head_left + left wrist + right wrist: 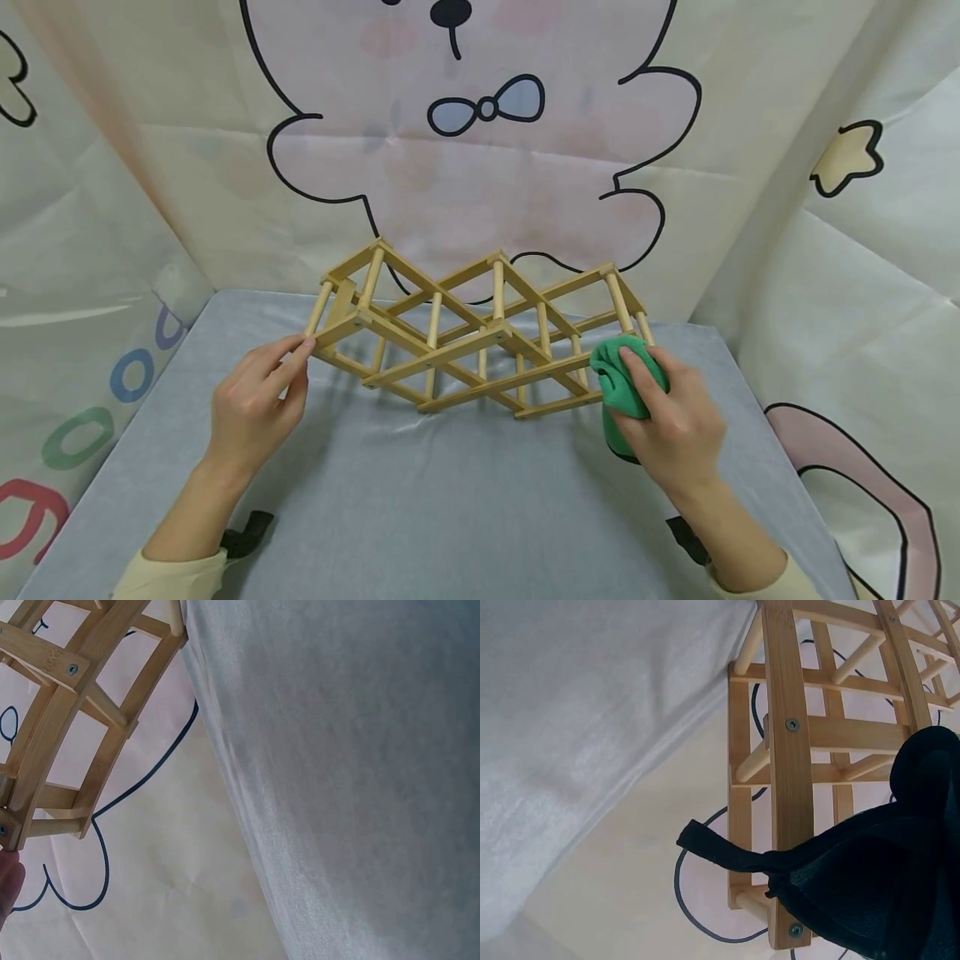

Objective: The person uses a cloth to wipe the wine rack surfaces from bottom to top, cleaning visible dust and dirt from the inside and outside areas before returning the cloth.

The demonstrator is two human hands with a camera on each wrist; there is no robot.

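Observation:
A folding wooden lattice rack [498,335], made of crossed slats joined by round dowels, spans the space between both hands. My left hand [258,400] pinches its left end between thumb and fingers; in the left wrist view only a fingertip shows below the rack's end [45,772]. At the right end, my right hand [671,417] grips a bunched green cloth [622,383] against the slats. Seen from the right wrist, the cloth [870,877] looks dark and drapes over part of the rack [787,772], and the right hand is hidden there.
A table with a grey-blue cloth cover [450,508] lies under the rack. Behind it hangs a pale backdrop [487,175] printed with a cartoon animal, and similar printed sheets stand at both sides. Dark straps [247,533] show near the wrists.

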